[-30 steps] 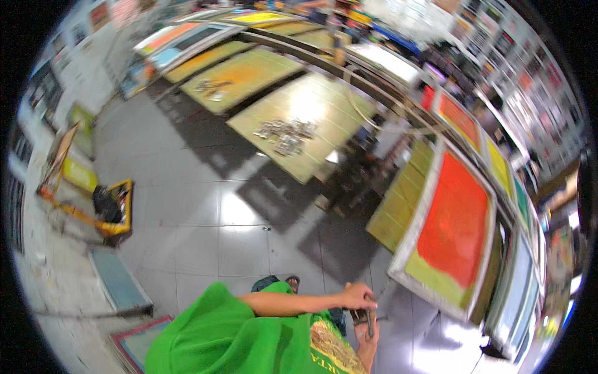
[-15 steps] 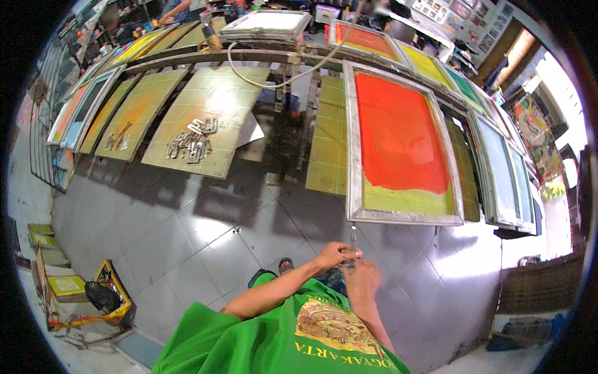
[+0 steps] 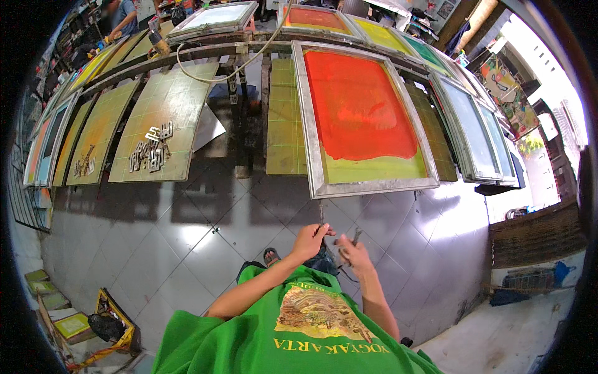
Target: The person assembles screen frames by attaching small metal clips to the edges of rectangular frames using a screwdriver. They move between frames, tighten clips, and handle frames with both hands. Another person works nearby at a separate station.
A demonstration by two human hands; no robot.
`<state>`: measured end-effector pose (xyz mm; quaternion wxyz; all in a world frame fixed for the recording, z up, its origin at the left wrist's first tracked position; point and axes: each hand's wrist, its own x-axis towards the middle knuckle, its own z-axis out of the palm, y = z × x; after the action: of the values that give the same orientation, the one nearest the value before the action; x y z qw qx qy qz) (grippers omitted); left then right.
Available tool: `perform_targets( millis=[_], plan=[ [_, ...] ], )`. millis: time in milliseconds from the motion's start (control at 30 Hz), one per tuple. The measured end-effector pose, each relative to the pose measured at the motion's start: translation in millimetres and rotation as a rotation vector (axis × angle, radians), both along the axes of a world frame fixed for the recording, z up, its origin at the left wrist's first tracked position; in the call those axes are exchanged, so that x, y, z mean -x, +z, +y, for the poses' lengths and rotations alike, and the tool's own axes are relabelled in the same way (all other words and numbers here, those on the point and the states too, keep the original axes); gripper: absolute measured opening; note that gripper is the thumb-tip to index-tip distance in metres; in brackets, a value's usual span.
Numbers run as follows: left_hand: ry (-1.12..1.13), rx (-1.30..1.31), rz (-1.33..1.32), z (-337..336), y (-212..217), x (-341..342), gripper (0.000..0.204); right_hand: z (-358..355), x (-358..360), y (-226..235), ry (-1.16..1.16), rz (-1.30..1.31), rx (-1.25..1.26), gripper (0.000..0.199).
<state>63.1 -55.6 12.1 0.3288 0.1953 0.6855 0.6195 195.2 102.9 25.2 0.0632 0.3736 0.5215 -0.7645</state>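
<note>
Just below the near edge of a large silk-screen frame (image 3: 374, 186), my left hand (image 3: 308, 243) is closed, fingertips pinching the lower end of a thin dark metal rod (image 3: 322, 213). The rod stands upright beneath the frame's near left corner. To the right and slightly lower, my right hand (image 3: 355, 255) is closed around a small dark metal tool (image 3: 357, 235) whose end sticks up past the fingers. Its exact kind is too small to make out. A small gap separates the two hands. Red ink (image 3: 361, 112) covers most of the screen's mesh.
Yellow-green boards (image 3: 162, 118) line the rack left of the screen; metal clamps or hinges (image 3: 149, 153) lie piled on one. A hose (image 3: 215, 81) loops over the rack's rail. More screens (image 3: 476, 134) stand at right. Another person (image 3: 121, 19) is at the far left.
My right hand has drawn apart from my left, and the tool's end now shows above it. My left hand stays at the rod. The whole view has turned to the right.
</note>
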Motion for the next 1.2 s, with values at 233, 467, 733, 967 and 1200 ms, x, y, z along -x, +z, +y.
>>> perform_targets(
  millis=[233, 467, 733, 967, 1200],
  plan=[
    [-0.126, -0.148, -0.305, -4, -23, 10, 0.042, -16, 19, 3, 0.368, 0.106, 0.023, 0.034],
    [-0.083, -0.049, -0.589, -21, 18, 23, 0.039, -62, 46, 81, 0.658, -0.258, -1.467, 0.035],
    [0.085, -0.023, -0.578, -17, 11, 25, 0.031, -72, 60, 91, 0.676, -0.308, -1.318, 0.037],
    [0.082, 0.176, -0.176, -19, 21, 30, 0.034, -33, 34, 25, 0.476, -0.003, -0.610, 0.050],
    [0.069, 0.074, -0.165, -12, 7, 23, 0.033, -36, 24, 3, 0.313, 0.226, 0.009, 0.026]
  ],
)
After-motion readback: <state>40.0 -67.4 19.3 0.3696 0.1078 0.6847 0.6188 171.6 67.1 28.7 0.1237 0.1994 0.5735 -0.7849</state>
